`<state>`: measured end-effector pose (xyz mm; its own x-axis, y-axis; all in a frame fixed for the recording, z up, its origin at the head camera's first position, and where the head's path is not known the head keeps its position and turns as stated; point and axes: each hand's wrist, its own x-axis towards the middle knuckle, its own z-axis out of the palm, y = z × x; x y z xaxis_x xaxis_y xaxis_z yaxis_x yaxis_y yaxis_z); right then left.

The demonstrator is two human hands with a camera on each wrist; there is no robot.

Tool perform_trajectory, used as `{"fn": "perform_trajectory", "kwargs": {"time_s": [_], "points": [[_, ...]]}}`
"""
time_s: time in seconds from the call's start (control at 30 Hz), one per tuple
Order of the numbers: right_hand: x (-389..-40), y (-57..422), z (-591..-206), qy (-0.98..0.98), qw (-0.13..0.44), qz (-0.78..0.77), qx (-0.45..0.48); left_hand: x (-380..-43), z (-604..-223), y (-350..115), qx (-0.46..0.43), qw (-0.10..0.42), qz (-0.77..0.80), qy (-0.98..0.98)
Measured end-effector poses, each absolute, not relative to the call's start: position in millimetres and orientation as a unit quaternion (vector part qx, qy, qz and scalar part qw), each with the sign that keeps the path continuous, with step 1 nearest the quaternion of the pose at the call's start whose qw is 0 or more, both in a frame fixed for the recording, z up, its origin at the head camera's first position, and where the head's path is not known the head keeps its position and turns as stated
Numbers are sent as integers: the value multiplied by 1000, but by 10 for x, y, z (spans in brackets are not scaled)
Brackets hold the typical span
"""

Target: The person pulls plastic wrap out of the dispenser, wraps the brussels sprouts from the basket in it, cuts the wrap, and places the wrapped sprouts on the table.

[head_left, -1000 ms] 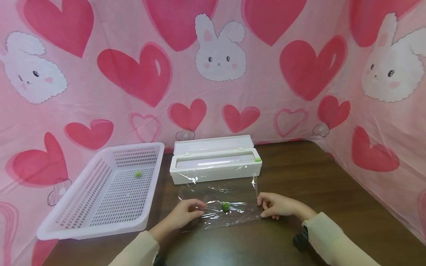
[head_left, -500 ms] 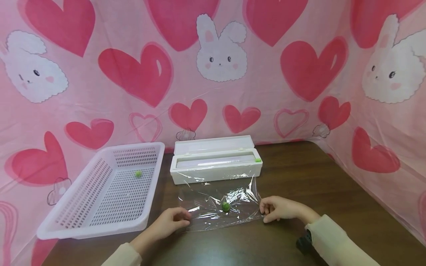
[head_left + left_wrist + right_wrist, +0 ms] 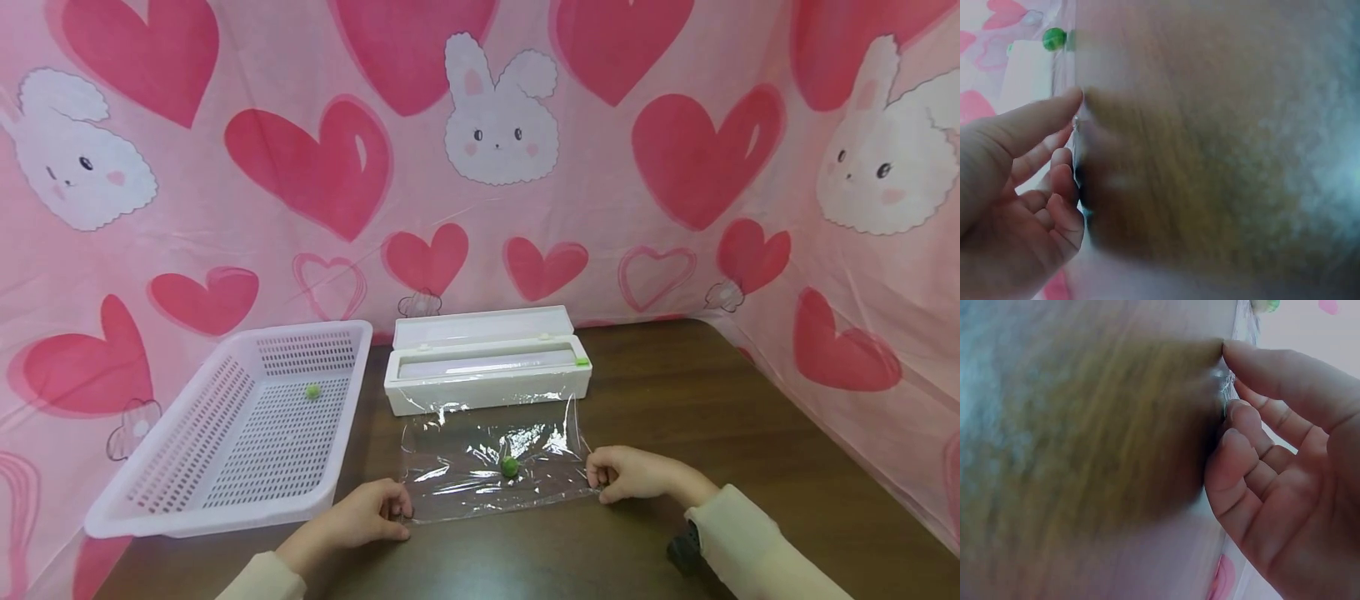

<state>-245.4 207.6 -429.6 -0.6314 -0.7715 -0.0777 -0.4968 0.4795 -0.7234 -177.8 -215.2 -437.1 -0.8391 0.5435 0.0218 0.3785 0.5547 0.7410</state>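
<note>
A sheet of clear cling film runs from the white cling film dispenser toward the table's near side. Around the middle of the sheet sits a small round green ball, also seen at the top of the left wrist view. My left hand pinches the film's near left corner between thumb and fingers. At the near right corner, my right hand pinches the film too. In both wrist views the film is seen edge-on between thumb and forefinger, with the other fingers curled in below.
The dispenser's lid stands raised, and a green slider sits at its right end. To the left is a white perforated basket with a pale green ball inside. A pink heart-and-rabbit cloth hangs behind the brown table.
My left hand has moved left and nearer, off the film's middle to its near left corner. The right hand has shifted slightly nearer. The film has spread flatter; the ball stays put.
</note>
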Motion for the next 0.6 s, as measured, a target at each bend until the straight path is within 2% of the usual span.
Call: {"fn": "perform_trajectory", "kwargs": {"time_s": [0.37, 0.6], "points": [[-2436, 2071, -4299, 842, 190, -341, -372, -1790, -4439, -2146, 286, 37, 351, 891], [-2446, 2123, -4308, 832, 183, -373, -367, -1794, -4369, -2110, 260, -8, 345, 902]]}}
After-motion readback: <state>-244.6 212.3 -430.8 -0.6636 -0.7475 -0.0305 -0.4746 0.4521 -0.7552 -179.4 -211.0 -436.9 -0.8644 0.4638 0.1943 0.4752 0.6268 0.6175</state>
